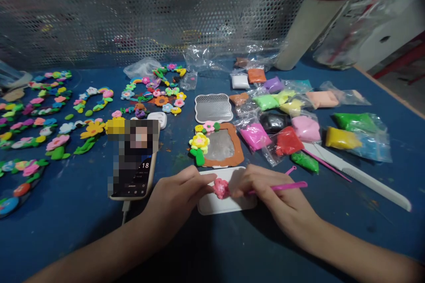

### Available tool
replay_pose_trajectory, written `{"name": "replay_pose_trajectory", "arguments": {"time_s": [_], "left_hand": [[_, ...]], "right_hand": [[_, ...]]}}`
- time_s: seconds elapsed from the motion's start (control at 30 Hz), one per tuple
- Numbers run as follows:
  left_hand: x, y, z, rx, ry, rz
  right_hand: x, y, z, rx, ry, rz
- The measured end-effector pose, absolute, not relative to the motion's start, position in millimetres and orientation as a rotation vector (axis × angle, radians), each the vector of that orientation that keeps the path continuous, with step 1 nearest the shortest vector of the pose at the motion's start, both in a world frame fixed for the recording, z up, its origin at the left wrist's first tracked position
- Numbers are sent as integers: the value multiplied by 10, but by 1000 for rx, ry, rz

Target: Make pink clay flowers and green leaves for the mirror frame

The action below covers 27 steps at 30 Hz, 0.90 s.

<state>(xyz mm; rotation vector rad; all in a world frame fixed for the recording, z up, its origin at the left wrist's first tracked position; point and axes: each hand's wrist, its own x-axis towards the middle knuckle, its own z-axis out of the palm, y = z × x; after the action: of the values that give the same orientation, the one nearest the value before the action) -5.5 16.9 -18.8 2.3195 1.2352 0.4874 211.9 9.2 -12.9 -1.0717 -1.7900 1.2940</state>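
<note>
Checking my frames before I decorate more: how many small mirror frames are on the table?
2: a bare grey-rimmed mirror mid-table, and an orange-framed mirror with clay flowers just before it. Others may hide under the bags.

Digits "18" on phone [133, 161] screen, rest pixelated

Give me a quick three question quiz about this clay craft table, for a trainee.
1. True or false: the right hand holds a pink sculpting tool.
2. What lies between both hands? A) pink clay flower B) white comb C) phone
3. Fill in: the flower rests on a ____ board.

Key: 1 true; 2 A; 3 white. The left hand touches the flower's side.
</note>
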Motion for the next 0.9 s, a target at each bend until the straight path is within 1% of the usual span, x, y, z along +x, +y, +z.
{"name": "replay_pose_trajectory", "arguments": {"time_s": [0.23, 0.57, 0.9], "left_hand": [[-66, 178, -242, 2471, 1176, 394], [-11, 168, -258, 2363, 1214, 347], [-22, 166, -282, 2294, 1217, 396]], "right_hand": [[2072, 110, -151, -1137, -1813, 1259], [2060, 119, -166, -1143, -1854, 1233], [2031, 125, -204, -1128, -1854, 1251]]}}
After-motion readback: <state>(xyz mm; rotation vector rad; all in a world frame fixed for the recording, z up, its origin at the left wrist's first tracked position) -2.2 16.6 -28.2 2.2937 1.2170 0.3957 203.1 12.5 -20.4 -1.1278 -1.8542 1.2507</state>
